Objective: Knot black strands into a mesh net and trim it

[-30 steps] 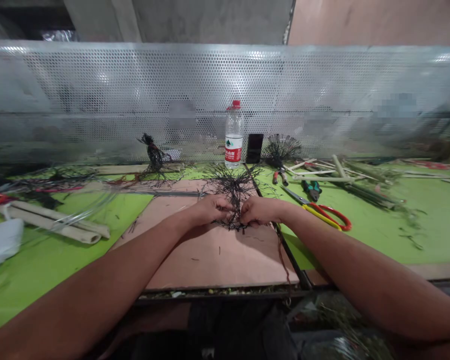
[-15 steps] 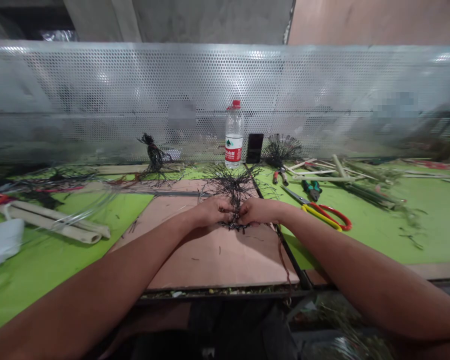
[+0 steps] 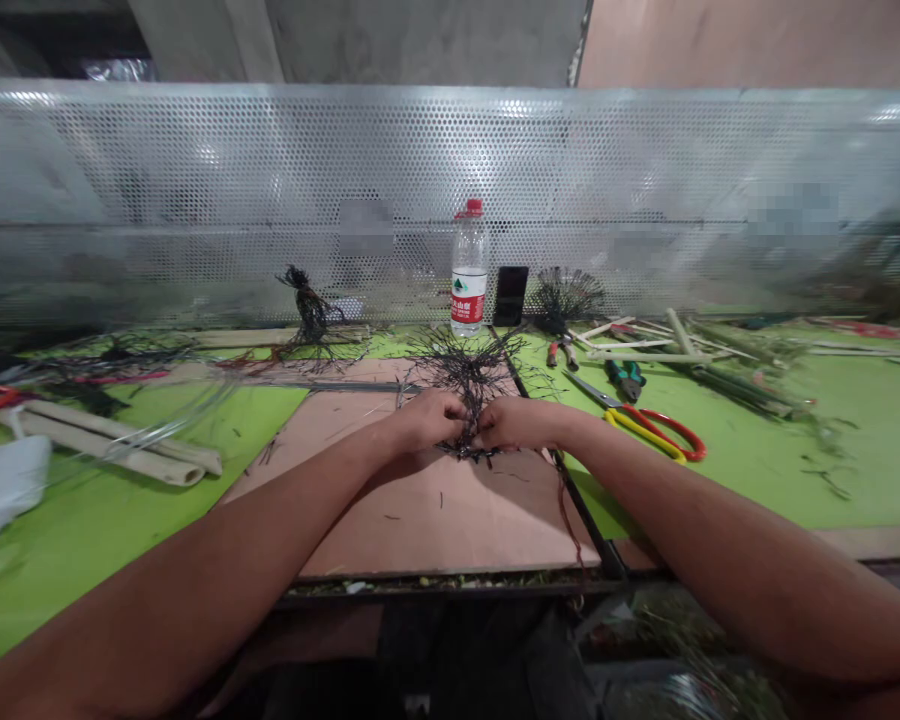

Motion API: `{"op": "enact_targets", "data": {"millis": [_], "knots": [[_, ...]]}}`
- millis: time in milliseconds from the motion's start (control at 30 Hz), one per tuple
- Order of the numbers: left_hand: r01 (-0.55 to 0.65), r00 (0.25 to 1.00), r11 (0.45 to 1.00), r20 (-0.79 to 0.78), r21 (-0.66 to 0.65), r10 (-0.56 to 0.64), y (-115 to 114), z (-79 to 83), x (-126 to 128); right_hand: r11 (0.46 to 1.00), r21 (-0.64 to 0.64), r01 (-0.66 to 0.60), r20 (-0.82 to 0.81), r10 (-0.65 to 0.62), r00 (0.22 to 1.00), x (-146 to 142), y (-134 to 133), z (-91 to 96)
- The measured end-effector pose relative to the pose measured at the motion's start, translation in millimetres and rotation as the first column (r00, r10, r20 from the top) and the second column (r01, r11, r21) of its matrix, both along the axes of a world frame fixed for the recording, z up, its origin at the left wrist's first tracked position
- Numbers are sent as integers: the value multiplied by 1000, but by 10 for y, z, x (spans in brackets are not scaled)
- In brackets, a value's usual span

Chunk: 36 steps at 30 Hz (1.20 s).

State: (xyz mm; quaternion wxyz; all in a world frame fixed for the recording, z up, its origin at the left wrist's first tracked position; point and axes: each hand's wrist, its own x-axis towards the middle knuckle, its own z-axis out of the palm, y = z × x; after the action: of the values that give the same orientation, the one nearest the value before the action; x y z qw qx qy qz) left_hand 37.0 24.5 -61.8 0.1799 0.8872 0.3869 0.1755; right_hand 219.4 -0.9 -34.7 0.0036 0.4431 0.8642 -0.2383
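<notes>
The left hand [image 3: 425, 420] and right hand [image 3: 514, 422] pinch in a narrow grip the low end of a bunch of black wiry strands [image 3: 469, 385], pointing 12 o'clock over a pink board [image 3: 420, 510].

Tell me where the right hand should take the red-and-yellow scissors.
Best take the scissors by their red and yellow loop handles, coming from the near side with the right hand, now on the dark wiry bundle. The loops lie flat on the green table top, nearest the person, blades pointing away.
</notes>
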Motion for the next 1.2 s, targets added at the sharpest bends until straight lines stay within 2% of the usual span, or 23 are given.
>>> {"op": "enact_targets", "data": {"millis": [100, 200, 367, 567, 733, 933, 1200], "knots": [[-2, 1000, 1000, 1, -19, 2, -19, 11, 16, 1000, -11, 26, -12, -26, 1000, 5, -11, 10], [17, 1000, 999, 9, -37, -17, -46, 67, -23, 999, -52, -5, -71, 1, 997, 66, -11, 39], [3, 999, 993, -44, -115, -8, -60, 212, -243, 987, -160, -19, -193, -12, 981, 188, -17, 112], [66, 986, 974, -138, -216, -97, -48, 256, -420, 996, -87, -34, -152, 20, 988, 192, -19, 151], [149, 965, 945, -166, -292, -203, -77, 326, -450, 990, -76, -115, -67, 110, 992, 235, 29, 108], [146, 959, 934, -187, -327, -215, -105, 366, -433, 986, -70, -154, -99, 147, 984, 224, 11, 99], [242, 938, 900, -151, -364, -313, -217, 390, -373, 980, -46, -193, -125, 186, 975, 187, -6, 97]]}}
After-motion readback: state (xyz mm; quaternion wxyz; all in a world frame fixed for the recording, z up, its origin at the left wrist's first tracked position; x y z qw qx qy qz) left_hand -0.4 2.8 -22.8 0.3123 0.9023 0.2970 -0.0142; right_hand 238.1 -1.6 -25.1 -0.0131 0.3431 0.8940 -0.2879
